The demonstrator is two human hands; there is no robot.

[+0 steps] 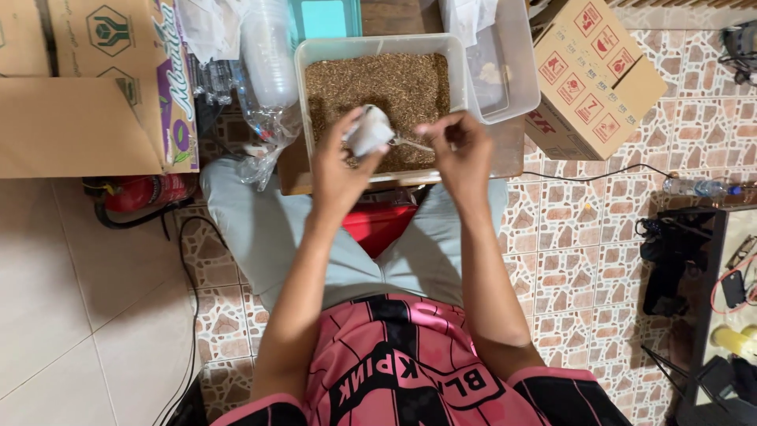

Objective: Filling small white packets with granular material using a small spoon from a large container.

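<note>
- Upper left of the frame: a cardboard box (95,87) on the floor.
- Centre: left hand (341,162) closed around a small white cup (369,131), over the tub of brown grain (377,87).
- Just right: right hand (461,154) pinches a spoon (412,143) touching the cup.

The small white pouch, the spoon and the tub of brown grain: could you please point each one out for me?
pouch (369,131), head view, on its white side above the left hand's grip.
spoon (412,143), head view, on the thin metal handle.
tub (377,43), head view, on its far rim.
</note>
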